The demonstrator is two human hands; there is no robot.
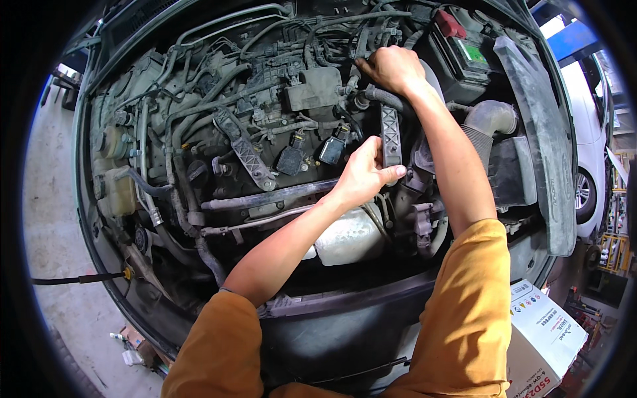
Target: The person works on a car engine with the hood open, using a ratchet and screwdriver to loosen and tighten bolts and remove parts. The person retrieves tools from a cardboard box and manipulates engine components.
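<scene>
White car [588, 142] as landmark: blue beam [574, 43] above it, yellow rack [617, 253] and blurry clutter just below it, pale stained concrete floor [53, 179], brightly lit, well apart to its left across the view.

The dark grey ribbed bracket [391, 136] is a long, narrow piece with crossed ribs forming a row of X shapes along its face. It is held near its lower end, ribbed face outward, its length running almost straight toward and away from the person. Its far end sits just below a dark, curved hose [390, 99]; whether it is fastened cannot be seen.
</scene>
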